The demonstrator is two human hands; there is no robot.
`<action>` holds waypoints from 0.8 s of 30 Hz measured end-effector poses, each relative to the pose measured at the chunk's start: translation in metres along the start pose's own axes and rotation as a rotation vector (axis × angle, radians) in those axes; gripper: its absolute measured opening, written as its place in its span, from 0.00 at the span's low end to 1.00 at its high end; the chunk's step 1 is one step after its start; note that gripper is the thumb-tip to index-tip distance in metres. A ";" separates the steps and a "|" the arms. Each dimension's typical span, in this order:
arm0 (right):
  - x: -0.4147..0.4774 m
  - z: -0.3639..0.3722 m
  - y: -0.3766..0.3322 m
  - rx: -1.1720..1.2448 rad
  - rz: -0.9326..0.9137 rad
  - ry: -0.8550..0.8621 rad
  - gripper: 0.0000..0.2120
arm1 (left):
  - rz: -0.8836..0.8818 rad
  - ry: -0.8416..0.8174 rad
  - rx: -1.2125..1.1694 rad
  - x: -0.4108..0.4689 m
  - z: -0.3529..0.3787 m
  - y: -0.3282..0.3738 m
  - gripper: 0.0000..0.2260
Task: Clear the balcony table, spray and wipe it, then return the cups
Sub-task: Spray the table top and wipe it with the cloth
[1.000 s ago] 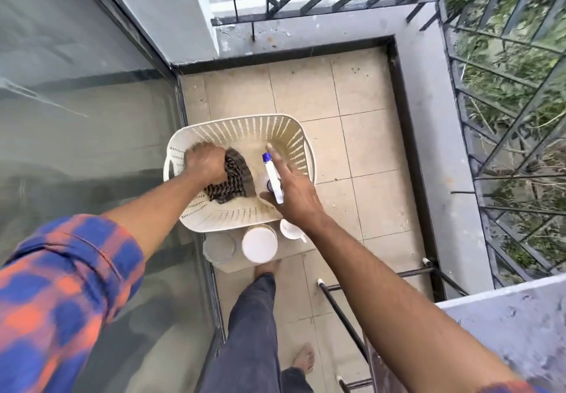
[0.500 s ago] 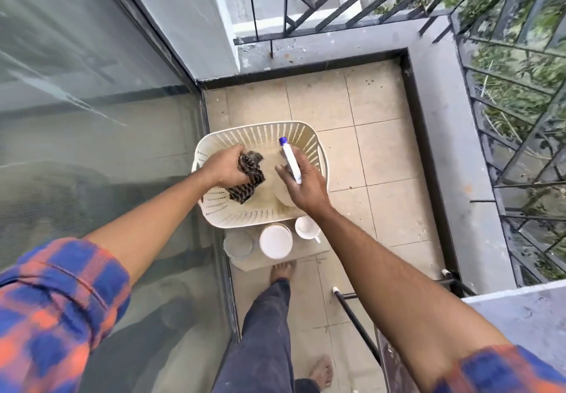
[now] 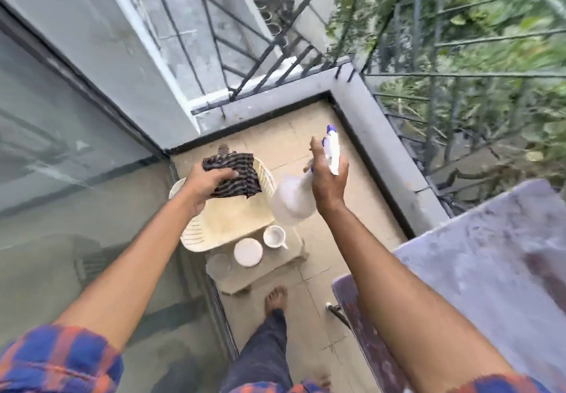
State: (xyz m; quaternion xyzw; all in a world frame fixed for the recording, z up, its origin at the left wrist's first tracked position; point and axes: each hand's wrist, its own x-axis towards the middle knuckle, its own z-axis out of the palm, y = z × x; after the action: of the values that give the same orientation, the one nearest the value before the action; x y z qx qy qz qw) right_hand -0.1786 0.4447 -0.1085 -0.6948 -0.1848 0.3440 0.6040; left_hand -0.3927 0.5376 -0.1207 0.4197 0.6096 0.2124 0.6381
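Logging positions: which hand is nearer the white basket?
Left. The left hand, gripping the cloth, is over the basket; the right hand, holding the spray bottle, is off its right side.

1 dark striped cloth (image 3: 235, 175), 1 white plastic spray bottle (image 3: 292, 199) w/ blue nozzle, 1 cream perforated plastic basket (image 3: 191, 241), 3 small round white cups (image 3: 274, 236) (image 3: 248, 251) (image 3: 219, 265) (1 w/ handle), 1 grey tabletop (image 3: 490, 254).
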 end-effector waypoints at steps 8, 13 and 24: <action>-0.087 -0.240 -0.038 0.508 0.008 0.401 0.06 | 0.014 -0.337 -0.027 -0.082 0.148 -0.001 0.18; -0.182 -0.378 -0.024 0.646 0.023 0.501 0.12 | 0.015 -0.539 -0.001 -0.154 0.246 -0.027 0.13; -0.326 -0.480 0.055 0.309 0.297 0.484 0.11 | -0.033 -0.668 0.160 -0.273 0.341 -0.118 0.16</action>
State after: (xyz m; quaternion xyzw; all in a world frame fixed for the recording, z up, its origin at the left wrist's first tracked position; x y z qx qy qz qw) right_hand -0.0776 -0.1278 -0.0624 -0.6758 0.1220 0.2773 0.6720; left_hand -0.1406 0.1645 -0.0832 0.5049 0.3885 0.0044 0.7708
